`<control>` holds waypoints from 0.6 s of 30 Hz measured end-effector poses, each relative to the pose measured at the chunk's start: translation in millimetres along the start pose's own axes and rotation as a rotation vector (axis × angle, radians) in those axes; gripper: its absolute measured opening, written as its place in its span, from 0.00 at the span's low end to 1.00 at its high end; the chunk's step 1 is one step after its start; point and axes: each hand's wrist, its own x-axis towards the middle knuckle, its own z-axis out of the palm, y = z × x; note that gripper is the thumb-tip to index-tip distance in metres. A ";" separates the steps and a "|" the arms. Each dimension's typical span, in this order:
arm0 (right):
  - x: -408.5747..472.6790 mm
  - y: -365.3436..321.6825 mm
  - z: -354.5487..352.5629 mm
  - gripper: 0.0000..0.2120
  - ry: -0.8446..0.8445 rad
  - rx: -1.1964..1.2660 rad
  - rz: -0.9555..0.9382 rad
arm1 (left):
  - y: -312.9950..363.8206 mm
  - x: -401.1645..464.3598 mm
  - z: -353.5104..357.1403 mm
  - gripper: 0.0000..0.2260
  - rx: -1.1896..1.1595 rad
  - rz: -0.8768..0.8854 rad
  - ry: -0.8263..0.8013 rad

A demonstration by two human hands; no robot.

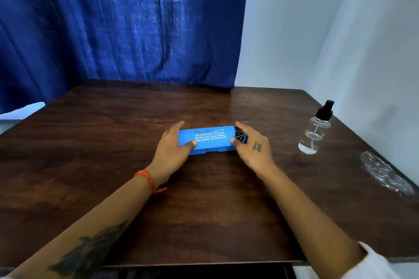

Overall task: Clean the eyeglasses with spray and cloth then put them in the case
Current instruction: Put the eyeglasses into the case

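A blue eyeglass case point(209, 139) with white lettering lies closed in the middle of the dark wooden table point(113, 147). My left hand point(172, 145) grips its left end, thumb on the front edge and fingers behind. My right hand point(251, 145) holds the right end, where a dark patterned piece point(240, 136) sticks out of the case; I cannot tell what it is. The clear spray bottle point(315, 130) with a black nozzle stands upright at the right. The eyeglasses are not visible.
A crumpled clear plastic wrapper point(383, 172) lies near the table's right edge. A blue curtain point(118, 22) hangs behind the table and a white wall point(328, 29) stands to the right. The table's front edge is close to me.
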 end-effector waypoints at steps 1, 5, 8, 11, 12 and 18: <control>-0.1 8.5 -9.7 0.23 0.015 -0.012 0.024 | 5.8 3.7 10.0 0.26 -0.011 0.017 -0.024; 1.9 35.3 -34.6 0.24 0.056 -0.028 0.101 | 22.1 13.3 43.4 0.25 -0.060 0.065 -0.075; 4.1 45.0 -40.4 0.24 0.065 -0.011 0.125 | 29.4 13.7 59.4 0.25 -0.058 0.082 -0.070; 3.9 44.3 -41.1 0.23 0.038 -0.009 0.127 | 32.6 6.0 64.1 0.25 -0.023 0.069 -0.038; 3.8 40.5 -42.5 0.23 0.022 0.000 0.141 | 35.5 3.4 62.5 0.25 -0.015 0.062 -0.044; -1.0 19.2 -49.0 0.26 -0.034 -0.002 0.271 | 53.0 4.5 45.8 0.28 0.010 -0.004 -0.196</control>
